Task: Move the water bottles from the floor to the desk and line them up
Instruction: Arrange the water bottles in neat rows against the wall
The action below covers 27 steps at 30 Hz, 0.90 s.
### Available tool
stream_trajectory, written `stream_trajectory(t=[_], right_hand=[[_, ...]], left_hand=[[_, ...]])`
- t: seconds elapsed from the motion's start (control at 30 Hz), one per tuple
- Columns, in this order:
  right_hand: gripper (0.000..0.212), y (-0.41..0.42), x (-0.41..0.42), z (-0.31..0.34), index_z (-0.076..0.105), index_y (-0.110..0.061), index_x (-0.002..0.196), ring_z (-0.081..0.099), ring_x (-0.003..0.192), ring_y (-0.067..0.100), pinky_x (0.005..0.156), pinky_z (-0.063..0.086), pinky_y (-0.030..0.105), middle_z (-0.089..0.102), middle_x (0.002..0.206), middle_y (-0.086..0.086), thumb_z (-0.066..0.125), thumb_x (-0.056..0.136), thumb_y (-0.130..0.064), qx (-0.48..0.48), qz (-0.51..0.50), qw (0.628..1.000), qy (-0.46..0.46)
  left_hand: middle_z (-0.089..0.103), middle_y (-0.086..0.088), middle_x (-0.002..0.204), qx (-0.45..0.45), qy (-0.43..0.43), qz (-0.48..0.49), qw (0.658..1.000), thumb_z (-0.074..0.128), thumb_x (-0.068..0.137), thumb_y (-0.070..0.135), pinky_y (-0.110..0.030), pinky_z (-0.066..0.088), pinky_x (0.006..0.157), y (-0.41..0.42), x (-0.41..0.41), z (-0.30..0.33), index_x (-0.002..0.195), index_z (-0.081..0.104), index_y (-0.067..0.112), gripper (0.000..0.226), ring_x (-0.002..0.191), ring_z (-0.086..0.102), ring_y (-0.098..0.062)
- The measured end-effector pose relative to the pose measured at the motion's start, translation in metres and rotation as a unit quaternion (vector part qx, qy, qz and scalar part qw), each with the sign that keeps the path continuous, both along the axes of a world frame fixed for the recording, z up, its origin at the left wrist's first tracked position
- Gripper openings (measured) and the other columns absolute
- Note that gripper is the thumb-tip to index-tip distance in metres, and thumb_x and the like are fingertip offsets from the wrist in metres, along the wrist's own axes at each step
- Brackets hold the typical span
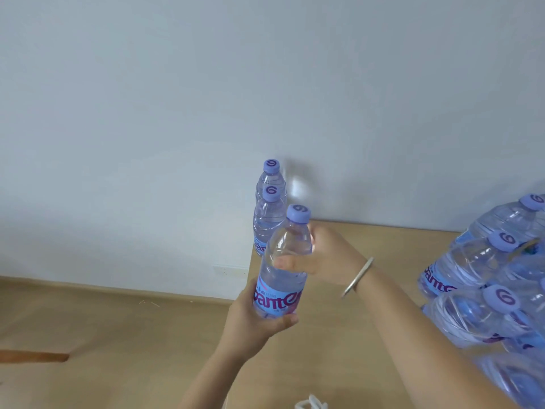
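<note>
I hold a clear water bottle (284, 261) with a purple cap and blue label upright over the left edge of the wooden desk (368, 240). My left hand (256, 320) grips its lower part at the label. My right hand (327, 255) wraps its upper body from the right. Two more bottles stand in a row behind it along the desk's left edge, the nearer bottle (267, 222) and the far bottle (271, 178) by the wall.
A shrink-wrapped pack of several bottles (495, 278) fills the desk's right side. The white wall stands right behind the desk. Wooden floor (103, 335) lies to the left, with a wall socket (230, 271) low on the wall. A white object (309, 404) shows at the bottom edge.
</note>
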State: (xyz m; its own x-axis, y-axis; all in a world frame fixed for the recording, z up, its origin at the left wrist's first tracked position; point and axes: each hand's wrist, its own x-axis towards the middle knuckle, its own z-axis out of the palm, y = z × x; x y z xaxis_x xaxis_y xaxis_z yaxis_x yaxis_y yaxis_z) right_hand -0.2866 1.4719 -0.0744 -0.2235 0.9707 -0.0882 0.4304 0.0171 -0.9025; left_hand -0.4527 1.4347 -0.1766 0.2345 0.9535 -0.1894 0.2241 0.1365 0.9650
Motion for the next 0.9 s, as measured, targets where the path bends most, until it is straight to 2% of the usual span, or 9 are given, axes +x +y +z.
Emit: stream_trajectory(t=[0.07, 0.1, 0.2, 0.33, 0.4, 0.47, 0.6, 0.73, 0.9], right_hand=[[0.016, 0.004, -0.005, -0.008, 0.064, -0.027, 0.070, 0.056, 0.063, 0.003, 0.064, 0.047, 0.016, 0.064, 0.066, -0.013, 0.080, 0.072, -0.027, -0.015, -0.006, 1.000, -0.006], [0.018, 0.006, -0.007, -0.013, 0.064, -0.025, 0.074, 0.058, 0.065, 0.003, 0.067, 0.049, 0.019, 0.065, 0.069, -0.012, 0.081, 0.069, -0.028, -0.023, -0.008, 1.000, -0.014], [0.045, 0.016, -0.010, -0.025, 0.066, -0.020, 0.094, 0.067, 0.088, 0.014, 0.084, 0.054, 0.036, 0.072, 0.091, -0.002, 0.084, 0.059, -0.041, -0.036, -0.014, 0.999, -0.028], [0.046, 0.022, -0.011, -0.034, 0.065, -0.020, 0.098, 0.066, 0.092, 0.015, 0.085, 0.054, 0.035, 0.071, 0.095, -0.001, 0.086, 0.059, -0.036, -0.041, -0.040, 0.998, -0.038], [0.045, 0.024, -0.011, -0.038, 0.066, -0.018, 0.097, 0.066, 0.091, 0.016, 0.083, 0.054, 0.033, 0.071, 0.095, 0.000, 0.087, 0.060, -0.033, -0.045, -0.054, 0.997, -0.038], [0.043, 0.027, -0.010, -0.042, 0.065, -0.018, 0.096, 0.066, 0.087, 0.014, 0.078, 0.054, 0.028, 0.071, 0.092, -0.002, 0.087, 0.060, -0.032, -0.057, -0.060, 0.996, -0.043], [0.045, 0.029, -0.013, -0.049, 0.065, -0.019, 0.097, 0.066, 0.086, 0.013, 0.080, 0.054, 0.029, 0.071, 0.092, -0.002, 0.086, 0.060, -0.033, -0.066, -0.068, 0.994, -0.052], [0.046, 0.030, -0.019, -0.048, 0.064, -0.018, 0.102, 0.065, 0.090, 0.013, 0.082, 0.053, 0.027, 0.070, 0.095, -0.004, 0.085, 0.062, -0.028, -0.049, -0.063, 0.995, -0.054], [0.051, 0.030, -0.027, -0.052, 0.063, -0.022, 0.105, 0.063, 0.094, 0.010, 0.086, 0.052, 0.031, 0.068, 0.100, -0.007, 0.085, 0.059, -0.025, -0.012, -0.051, 0.997, -0.053]], left_hand=[[0.064, 0.007, 0.099, 0.035, 0.061, 0.014, 0.997, 0.089, 0.045, 0.040, -0.009, 0.045, 0.074, 0.008, -0.003, -0.010, 0.101, 0.057, 0.038, 0.064, 0.092, 0.060, 0.001], [0.059, 0.009, 0.102, 0.044, 0.082, 0.020, 0.995, 0.090, 0.049, 0.035, -0.005, 0.041, 0.074, 0.011, -0.003, -0.013, 0.102, 0.054, 0.042, 0.064, 0.096, 0.054, 0.006], [0.049, 0.011, 0.104, 0.049, 0.109, 0.036, 0.992, 0.090, 0.055, 0.028, 0.001, 0.037, 0.071, 0.016, -0.003, -0.019, 0.106, 0.050, 0.043, 0.066, 0.095, 0.047, 0.015], [0.052, 0.012, 0.103, 0.031, 0.106, 0.039, 0.993, 0.089, 0.057, 0.026, -0.003, 0.040, 0.070, 0.022, 0.001, -0.024, 0.104, 0.052, 0.039, 0.061, 0.091, 0.052, 0.010], [0.061, 0.013, 0.097, 0.030, 0.082, 0.040, 0.995, 0.087, 0.059, 0.015, -0.006, 0.043, 0.067, 0.025, 0.003, -0.026, 0.101, 0.055, 0.036, 0.058, 0.088, 0.058, 0.005], [0.069, 0.017, 0.087, 0.022, 0.068, 0.040, 0.997, 0.083, 0.062, 0.004, -0.006, 0.044, 0.063, 0.027, 0.005, -0.028, 0.097, 0.058, 0.034, 0.053, 0.079, 0.063, 0.006], [0.069, 0.018, 0.085, -0.007, 0.078, 0.057, 0.995, 0.084, 0.062, 0.013, -0.005, 0.043, 0.060, 0.031, 0.005, -0.031, 0.092, 0.057, 0.038, 0.047, 0.077, 0.061, 0.010], [0.066, 0.029, 0.079, -0.005, 0.096, 0.062, 0.993, 0.082, 0.065, 0.020, -0.007, 0.044, 0.061, 0.039, 0.007, -0.030, 0.086, 0.056, 0.041, 0.040, 0.075, 0.059, 0.011], [0.066, 0.020, 0.085, -0.011, 0.120, 0.061, 0.991, 0.083, 0.063, 0.022, -0.013, 0.042, 0.064, 0.045, 0.005, -0.033, 0.087, 0.053, 0.042, 0.043, 0.079, 0.059, 0.008]])
